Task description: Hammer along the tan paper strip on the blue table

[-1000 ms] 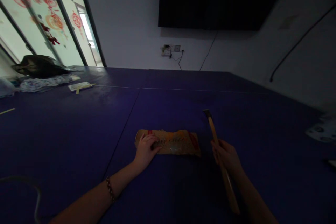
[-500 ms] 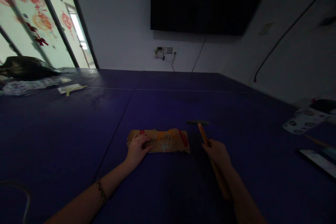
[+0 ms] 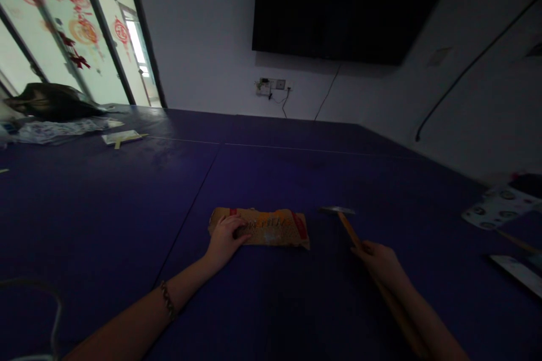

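Note:
A flat brown package [image 3: 275, 228] with red bands and dark lettering lies on the dark blue table [image 3: 262, 175]. Its left end is under my left hand [image 3: 226, 240], whose fingers rest spread on top of it. To the right of the package, my right hand [image 3: 383, 264] is wrapped round the wooden handle of a hammer [image 3: 349, 230]. The hammer's thin metal head points away from me, a little beyond the package's right end, and its handle runs back under my right forearm.
Far left are a dark bag [image 3: 55, 102], crumpled plastic [image 3: 59, 128] and a small white item [image 3: 122, 137]. At right lie a patterned white object [image 3: 497, 211] and a flat tablet-like thing [image 3: 519, 273]. A pale cable [image 3: 57, 316] curves at lower left.
My right hand has moved right with the hammer, away from the package. My left hand stays on the package. The whole view has shifted and tilted slightly.

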### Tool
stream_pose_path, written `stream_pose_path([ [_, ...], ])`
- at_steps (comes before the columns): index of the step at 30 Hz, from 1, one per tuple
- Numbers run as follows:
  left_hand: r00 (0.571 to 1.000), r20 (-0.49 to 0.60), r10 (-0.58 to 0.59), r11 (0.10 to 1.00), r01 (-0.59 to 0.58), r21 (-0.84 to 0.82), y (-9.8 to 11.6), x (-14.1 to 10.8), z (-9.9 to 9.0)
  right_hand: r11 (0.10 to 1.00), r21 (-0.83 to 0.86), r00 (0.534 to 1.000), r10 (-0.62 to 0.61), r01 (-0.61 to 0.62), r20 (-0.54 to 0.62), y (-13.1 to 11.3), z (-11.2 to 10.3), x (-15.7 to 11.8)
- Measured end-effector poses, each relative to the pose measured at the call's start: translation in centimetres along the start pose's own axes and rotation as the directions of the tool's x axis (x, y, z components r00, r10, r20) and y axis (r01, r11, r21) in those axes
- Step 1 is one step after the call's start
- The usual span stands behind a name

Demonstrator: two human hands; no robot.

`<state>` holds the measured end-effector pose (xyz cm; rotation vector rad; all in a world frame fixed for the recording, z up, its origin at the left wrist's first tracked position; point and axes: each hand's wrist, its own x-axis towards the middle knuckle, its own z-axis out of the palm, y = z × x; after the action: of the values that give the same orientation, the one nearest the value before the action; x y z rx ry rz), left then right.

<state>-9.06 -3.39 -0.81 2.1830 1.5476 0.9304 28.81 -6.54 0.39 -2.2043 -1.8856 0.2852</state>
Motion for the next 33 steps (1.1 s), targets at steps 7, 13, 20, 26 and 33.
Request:
stream_pose_path([
  [7, 1.000, -0.002, 0.012, 1.000, -0.012, -0.002, 0.0, -0.1, 0.0, 1.000, 0.029, 0.999, -0.003, 0.002, 0.048, 0.8, -0.6, 0.1],
  [13, 1.000, -0.002, 0.008, 1.000, -0.008, 0.001, -0.1, -0.2, 0.0, 0.998, -0.029, 0.996, 0.051, -0.049, 0.074, 1.3, -0.6, -0.4],
  [20, 1.000, -0.007, 0.004, 1.000, -0.004, -0.002, 0.3, -0.1, -0.2, 0.979, -0.150, 0.985, 0.153, -0.139, 0.082, 1.8, -1.3, -1.4],
  [26, 1.000, -0.006, 0.009, 1.000, -0.009, -0.018, 0.2, -0.1, -0.2, 0.914, -0.380, 0.982, 0.178, -0.141, 0.064, 1.2, -2.1, -2.9],
  [33, 1.000, -0.012, 0.009, 1.000, -0.010, -0.014, 0.0, -0.1, 0.0, 0.885, -0.452, 0.981, 0.170, -0.109, 0.097, 0.3, -2.4, -3.6],
])
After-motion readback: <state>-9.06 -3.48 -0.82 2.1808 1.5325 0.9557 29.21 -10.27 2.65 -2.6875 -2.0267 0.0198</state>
